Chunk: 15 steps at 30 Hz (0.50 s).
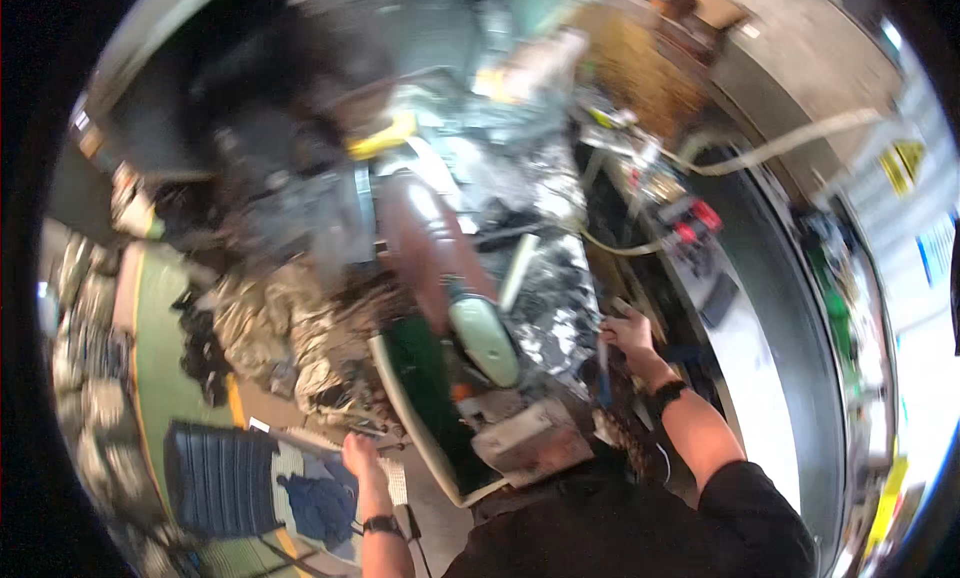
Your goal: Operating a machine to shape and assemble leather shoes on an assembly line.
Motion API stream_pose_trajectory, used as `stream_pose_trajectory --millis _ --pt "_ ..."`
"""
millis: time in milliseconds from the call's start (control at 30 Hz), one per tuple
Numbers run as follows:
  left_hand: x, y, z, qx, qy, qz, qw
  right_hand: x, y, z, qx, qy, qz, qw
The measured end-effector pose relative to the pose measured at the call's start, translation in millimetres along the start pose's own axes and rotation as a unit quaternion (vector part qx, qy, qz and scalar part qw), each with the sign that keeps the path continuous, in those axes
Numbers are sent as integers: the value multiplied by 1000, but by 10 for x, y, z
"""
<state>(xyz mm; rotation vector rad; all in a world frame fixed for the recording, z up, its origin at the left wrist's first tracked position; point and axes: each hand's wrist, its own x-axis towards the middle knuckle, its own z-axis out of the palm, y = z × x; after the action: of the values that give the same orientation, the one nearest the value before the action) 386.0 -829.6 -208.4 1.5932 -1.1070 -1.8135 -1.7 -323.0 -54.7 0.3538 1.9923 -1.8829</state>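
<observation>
My right hand is at the right edge of the cluttered bench, its fingers closed by a thin upright piece with a blue part below. What exactly it grips is too blurred to make out. Low on the left, my left hand hangs beside the bench, its fingers smeared. Between the hands lies a long rounded machine body, brown with a pale green end. Below that end sits a worn, stained block. A green-lined trough with a pale rim runs along its left side.
Crumpled silvery sheeting covers the bench's right part. Beige cloth is heaped at left, above a dark ribbed chair with blue cloth. A pale hose arches at upper right, near a red object.
</observation>
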Motion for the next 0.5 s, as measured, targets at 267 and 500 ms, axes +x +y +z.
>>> stream_pose_trajectory --millis 267,500 --pt "-1070 1016 774 -16 -111 128 985 -109 283 -1493 -401 272 -229 844" --pt "-2100 1705 1659 16 -195 274 942 8 138 -2145 -536 261 -7 803"
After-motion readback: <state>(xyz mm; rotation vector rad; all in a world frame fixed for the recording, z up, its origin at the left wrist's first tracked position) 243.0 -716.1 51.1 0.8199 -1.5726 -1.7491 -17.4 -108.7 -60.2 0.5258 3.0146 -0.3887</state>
